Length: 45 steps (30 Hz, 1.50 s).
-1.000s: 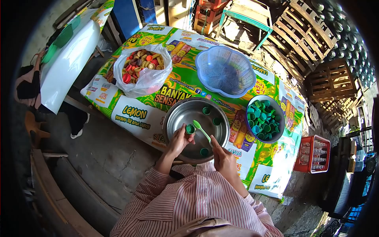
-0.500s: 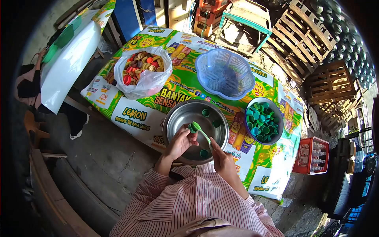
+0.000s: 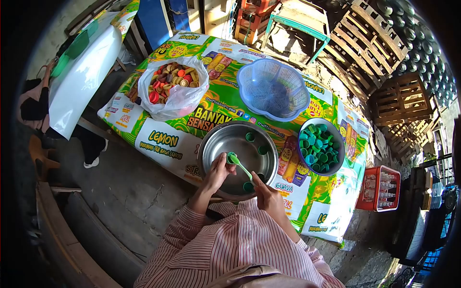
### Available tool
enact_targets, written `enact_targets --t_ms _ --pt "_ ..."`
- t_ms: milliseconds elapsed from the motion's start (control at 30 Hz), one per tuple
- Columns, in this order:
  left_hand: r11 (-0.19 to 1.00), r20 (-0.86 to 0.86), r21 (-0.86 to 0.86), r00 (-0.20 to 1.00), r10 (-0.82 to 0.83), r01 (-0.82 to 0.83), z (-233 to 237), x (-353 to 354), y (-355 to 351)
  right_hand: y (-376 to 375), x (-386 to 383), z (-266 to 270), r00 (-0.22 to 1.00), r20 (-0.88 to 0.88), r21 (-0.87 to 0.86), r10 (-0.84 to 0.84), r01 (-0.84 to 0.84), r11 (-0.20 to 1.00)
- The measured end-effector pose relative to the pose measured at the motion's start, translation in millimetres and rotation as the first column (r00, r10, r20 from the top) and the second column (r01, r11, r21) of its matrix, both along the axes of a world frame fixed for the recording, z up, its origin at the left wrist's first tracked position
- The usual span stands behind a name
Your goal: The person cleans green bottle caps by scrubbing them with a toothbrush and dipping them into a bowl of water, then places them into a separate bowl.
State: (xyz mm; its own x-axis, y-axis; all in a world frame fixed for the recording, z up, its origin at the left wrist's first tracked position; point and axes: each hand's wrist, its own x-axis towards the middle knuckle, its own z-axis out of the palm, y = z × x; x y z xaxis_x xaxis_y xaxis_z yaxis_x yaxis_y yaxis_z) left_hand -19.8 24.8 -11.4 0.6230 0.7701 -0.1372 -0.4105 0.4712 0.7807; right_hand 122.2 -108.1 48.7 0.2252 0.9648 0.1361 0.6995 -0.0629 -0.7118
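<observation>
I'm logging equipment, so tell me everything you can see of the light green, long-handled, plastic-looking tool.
The light green, long-handled, plastic-looking tool has a broader, rounded head and a thin, paler handle. It slants above the round, silver metal basin, head to the upper left. The bare right hand grips the handle's lower end; the head is at a small, round, dark green cap in the bare left hand. Its underside and any contact with the cap are unclear.

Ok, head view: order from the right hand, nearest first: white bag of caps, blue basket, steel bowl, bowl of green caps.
1. Steel bowl: right beside the right hand, ahead and left
2. Bowl of green caps: ahead, right
3. Blue basket: ahead, beyond the steel bowl
4. White bag of caps: far left
</observation>
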Motion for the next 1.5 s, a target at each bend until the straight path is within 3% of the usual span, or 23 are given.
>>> enact_targets --t_ms 100,167,267,367,467,567,700,767,967,1100,1167,1300,1367,1433,1500 --pt "1.0 -0.106 0.002 0.994 -0.018 0.019 13 3 -2 1 1 4 1.0 -0.01 -0.024 -0.017 0.017 1.0" --pt "0.986 -0.103 -0.166 0.994 -0.049 0.031 18 1 -3 -1 -2 7 0.999 0.043 -0.022 0.029 -0.028 0.999" --pt "0.992 -0.115 -0.096 0.99 -0.087 0.076 12 -1 -2 -1 3 1 0.999 0.038 -0.03 0.012 -0.011 1.0" --pt "0.985 -0.045 -0.155 0.996 -0.081 0.073 11 0 -2 -2 5 3 0.999 0.03 -0.012 -0.027 0.027 1.0" --pt "0.981 -0.082 -0.154 0.987 -0.136 0.122 19 -3 -1 -4 5 3 0.991 0.103 -0.041 0.089 -0.085 0.996" --pt "0.982 -0.026 -0.143 0.992 -0.127 0.122 17 1 -3 -1 6 0 0.997 0.076 0.014 -0.028 0.027 1.0" --pt "0.978 0.034 -0.182 0.995 -0.095 0.1 22 2 -3 -4 4 4 0.994 0.098 -0.005 0.05 -0.05 0.999" --pt "0.977 0.083 -0.166 0.99 -0.118 0.131 22 3 -2 -2 7 0 1.0 -0.006 0.045 -0.013 0.014 0.999" --pt "0.978 0.062 -0.179 0.994 -0.094 0.104 23 0 -5 -9 4 2 0.999 0.012 0.032 0.049 -0.049 0.998" --pt "0.967 0.002 -0.237 0.995 -0.097 0.095 32 2 -7 -8 8 6 0.998 0.049 0.047 -0.033 0.031 0.998" --pt "0.964 -0.017 -0.251 0.995 -0.098 0.091 36 0 -7 -10 9 6 0.986 0.151 0.033 0.068 -0.073 0.997" --pt "0.955 -0.09 -0.259 0.981 -0.172 0.144 32 -3 -4 -7 14 16 0.994 0.106 -0.035 -0.002 0.006 0.999" --pt "0.944 -0.078 -0.3 0.983 -0.169 0.138 30 -5 -1 -8 13 19 0.996 0.092 -0.023 0.007 -0.005 1.0" --pt "0.948 -0.094 -0.234 0.965 -0.244 0.217 30 -8 0 -11 13 13 0.991 0.088 -0.047 0.098 -0.094 0.994" --pt "0.954 -0.105 -0.227 0.969 -0.225 0.196 34 -5 -1 -8 15 13 0.998 -0.01 -0.023 0.069 -0.07 0.997"
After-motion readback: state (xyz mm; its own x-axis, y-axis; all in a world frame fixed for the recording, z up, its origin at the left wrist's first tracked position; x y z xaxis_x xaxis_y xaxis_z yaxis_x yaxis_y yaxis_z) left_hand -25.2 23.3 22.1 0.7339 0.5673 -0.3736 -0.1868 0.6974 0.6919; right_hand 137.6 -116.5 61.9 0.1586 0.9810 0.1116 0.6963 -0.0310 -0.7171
